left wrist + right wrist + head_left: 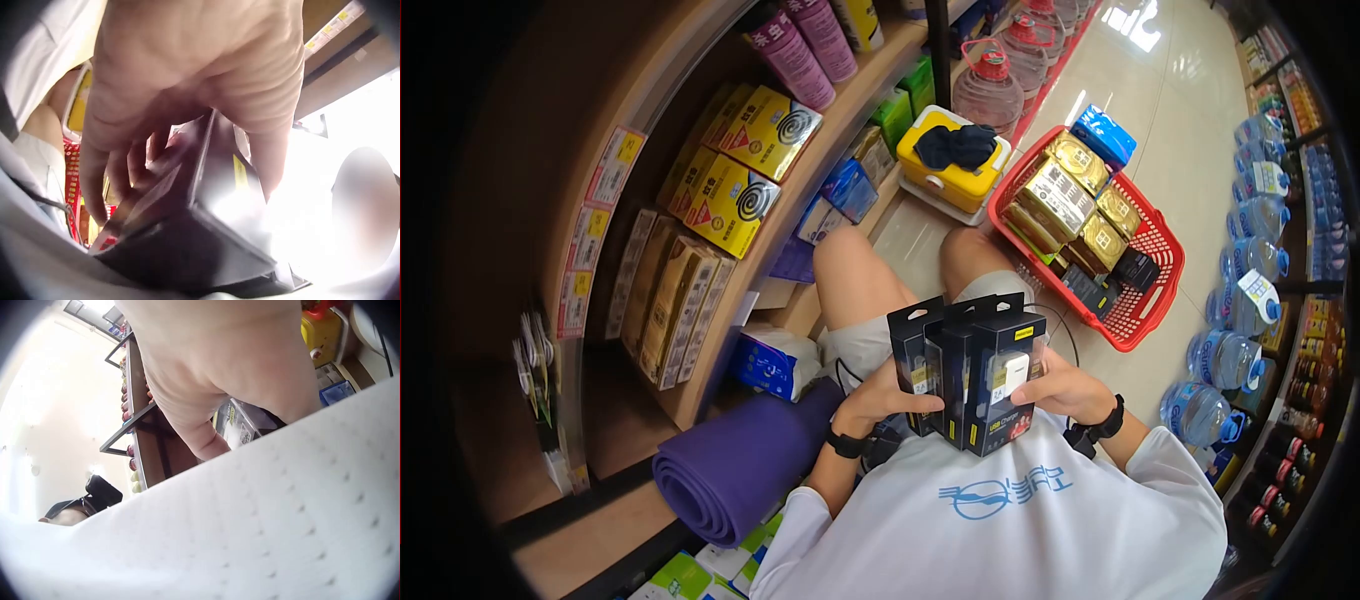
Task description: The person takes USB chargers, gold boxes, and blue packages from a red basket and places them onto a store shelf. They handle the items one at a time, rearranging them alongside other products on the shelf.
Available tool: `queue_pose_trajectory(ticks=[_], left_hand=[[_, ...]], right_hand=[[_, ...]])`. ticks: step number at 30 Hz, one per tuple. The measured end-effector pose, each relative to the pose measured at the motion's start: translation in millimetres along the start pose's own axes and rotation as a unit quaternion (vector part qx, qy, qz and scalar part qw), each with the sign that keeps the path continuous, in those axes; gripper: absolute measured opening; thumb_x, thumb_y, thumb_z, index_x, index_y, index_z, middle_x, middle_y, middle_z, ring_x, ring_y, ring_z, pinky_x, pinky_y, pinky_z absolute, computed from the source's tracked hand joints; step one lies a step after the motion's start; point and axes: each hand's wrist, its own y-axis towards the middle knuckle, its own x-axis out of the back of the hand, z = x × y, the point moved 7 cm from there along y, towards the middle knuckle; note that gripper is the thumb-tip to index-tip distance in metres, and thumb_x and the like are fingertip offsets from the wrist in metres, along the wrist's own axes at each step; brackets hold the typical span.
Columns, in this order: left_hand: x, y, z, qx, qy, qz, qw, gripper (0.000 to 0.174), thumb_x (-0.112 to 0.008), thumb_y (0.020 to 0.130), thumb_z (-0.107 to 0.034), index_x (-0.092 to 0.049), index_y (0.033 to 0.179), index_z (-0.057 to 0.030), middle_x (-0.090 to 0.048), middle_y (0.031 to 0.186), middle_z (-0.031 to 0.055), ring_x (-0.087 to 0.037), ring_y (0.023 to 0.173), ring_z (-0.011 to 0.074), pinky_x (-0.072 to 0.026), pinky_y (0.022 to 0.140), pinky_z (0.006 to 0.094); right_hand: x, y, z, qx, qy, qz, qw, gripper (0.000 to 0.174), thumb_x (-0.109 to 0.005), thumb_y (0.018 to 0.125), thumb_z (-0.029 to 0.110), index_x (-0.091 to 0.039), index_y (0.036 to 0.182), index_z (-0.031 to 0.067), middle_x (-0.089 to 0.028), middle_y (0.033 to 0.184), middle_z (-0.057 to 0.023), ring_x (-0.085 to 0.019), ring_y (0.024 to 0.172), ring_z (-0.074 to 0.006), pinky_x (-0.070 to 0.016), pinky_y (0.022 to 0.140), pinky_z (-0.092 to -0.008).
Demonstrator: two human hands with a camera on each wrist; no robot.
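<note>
Several black USB charger boxes [996, 428] with hanging tabs and clear windows stand side by side as a stack in front of the white shirt. My left hand [876, 400] grips the stack from its left side, thumb across the leftmost box [912, 340]. On the other side, my right hand [1072, 388] holds the rightmost box, its thumb beside the white charger [1016, 372] in the window. The left wrist view has fingers and thumb around a dark box [169, 250]. In the right wrist view, the sleeve [250, 512] hides most of the boxes.
Ahead on the floor sits a red basket [1165, 290] of gold packs and black boxes. Beside it is a yellow bin [960, 180] with dark gloves on top. A rolled purple mat [730, 470] lies by the left shelf [800, 190]; water bottles [1225, 360] line the right.
</note>
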Motion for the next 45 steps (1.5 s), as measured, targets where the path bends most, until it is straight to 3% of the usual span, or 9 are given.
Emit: queue_pose_trajectory(ticks=[7, 18, 22, 28, 34, 37, 38, 41, 45], left_hand=[[6.3, 0.1, 0.9, -0.02, -0.044, -0.037, 0.998, 0.083, -0.086, 0.081, -0.009, -0.042, 0.151, -0.0008, -0.058, 0.139, 0.0067, -0.056, 0.126, 0.0173, -0.045, 0.109, 0.0336], [34.0, -12.6, 5.2, -0.092, -0.085, -0.127, 0.984, 0.103, -0.083, 0.076, -0.039, -0.032, 0.157, -0.0009, -0.051, 0.145, 0.0136, -0.052, 0.135, 0.0235, -0.042, 0.113, 0.0374], [29.6, -18.5, 3.3, -0.105, -0.056, -0.077, 0.99, 0.108, -0.083, 0.074, -0.041, -0.03, 0.158, -0.0003, -0.049, 0.148, 0.0139, -0.049, 0.137, 0.0248, -0.038, 0.116, 0.0374], [8.7, -13.6, -0.3, -0.102, -0.049, -0.018, 0.993, 0.11, -0.079, 0.075, -0.038, -0.022, 0.162, -0.0004, -0.043, 0.153, 0.0145, -0.042, 0.143, 0.0256, -0.0309, 0.12, 0.0376], [5.8, -23.9, -10.2, -0.165, -0.006, -0.097, 0.981, 0.112, -0.063, 0.081, -0.022, 0.009, 0.164, -0.0029, -0.026, 0.16, 0.0241, -0.028, 0.15, 0.0353, -0.0191, 0.124, 0.0437], [10.9, -35.2, -7.7, -0.202, 0.161, -0.149, 0.955, 0.104, -0.059, 0.086, -0.02, 0.007, 0.164, -0.0038, -0.025, 0.161, 0.0244, -0.027, 0.15, 0.0352, -0.0178, 0.125, 0.0456], [8.2, -40.6, -6.8, -0.21, 0.228, -0.148, 0.939, 0.086, -0.057, 0.091, -0.02, -0.011, 0.162, -0.0036, -0.027, 0.157, 0.0258, -0.031, 0.147, 0.0363, -0.0185, 0.124, 0.0462], [0.7, -41.4, -21.4, -0.202, 0.332, -0.126, 0.913, 0.067, -0.057, 0.094, -0.021, -0.029, 0.152, -0.0024, -0.03, 0.152, 0.027, -0.035, 0.143, 0.0383, -0.0212, 0.123, 0.0461], [3.0, -42.2, -17.0, -0.186, 0.286, -0.154, 0.927, 0.055, -0.058, 0.097, -0.022, -0.036, 0.144, -0.003, -0.026, 0.152, 0.0265, -0.035, 0.143, 0.0383, -0.0218, 0.123, 0.0462]], right_hand=[[8.4, 4.5, 4.2, 0.052, -0.019, -0.032, 0.998, 0.076, -0.074, 0.078, -0.008, -0.044, 0.147, 0.0029, -0.061, 0.139, -0.0124, -0.06, 0.13, -0.0257, -0.0459, 0.113, -0.0416], [47.1, -2.5, 67.4, 0.239, 0.031, -0.135, 0.961, 0.068, -0.068, 0.073, 0.007, -0.053, 0.138, -0.0052, -0.067, 0.132, -0.0204, -0.068, 0.119, -0.0328, -0.0531, 0.108, -0.0462], [56.7, -0.2, 85.3, 0.248, -0.082, -0.214, 0.941, 0.065, -0.069, 0.074, -0.005, -0.053, 0.137, 0.0013, -0.068, 0.125, -0.0128, -0.067, 0.116, -0.027, -0.0528, 0.105, -0.0415], [37.5, 53.1, 45.8, 0.203, -0.149, -0.164, 0.954, 0.107, -0.075, 0.073, -0.014, -0.018, 0.16, 0.0086, -0.059, 0.135, -0.0116, -0.064, 0.117, -0.0228, -0.0532, 0.1, -0.0372], [19.9, 79.4, 15.0, 0.109, -0.183, -0.091, 0.973, 0.106, -0.067, 0.075, -0.011, -0.014, 0.164, 0.0117, -0.048, 0.144, -0.0077, -0.047, 0.134, -0.0159, -0.0417, 0.109, -0.0313], [21.7, 86.0, 8.1, 0.103, -0.197, -0.057, 0.973, 0.103, -0.066, 0.079, -0.002, -0.012, 0.166, 0.0137, -0.044, 0.15, -0.0074, -0.043, 0.138, -0.0171, -0.0374, 0.113, -0.0313], [22.7, 86.6, 4.8, 0.092, -0.177, -0.047, 0.979, 0.1, -0.065, 0.082, 0.002, -0.011, 0.166, 0.014, -0.042, 0.152, -0.0075, -0.042, 0.14, -0.0177, -0.0357, 0.114, -0.0319], [22.9, 88.0, -0.2, 0.074, -0.128, -0.025, 0.989, 0.093, -0.062, 0.088, 0.012, -0.011, 0.166, 0.0149, -0.039, 0.158, -0.0074, -0.038, 0.145, -0.0194, -0.0321, 0.118, -0.0342], [15.2, 88.6, 1.4, 0.066, -0.088, -0.007, 0.994, 0.085, -0.059, 0.095, 0.021, -0.012, 0.166, 0.0154, -0.036, 0.161, -0.0069, -0.036, 0.148, -0.0198, -0.0305, 0.119, -0.0375]])
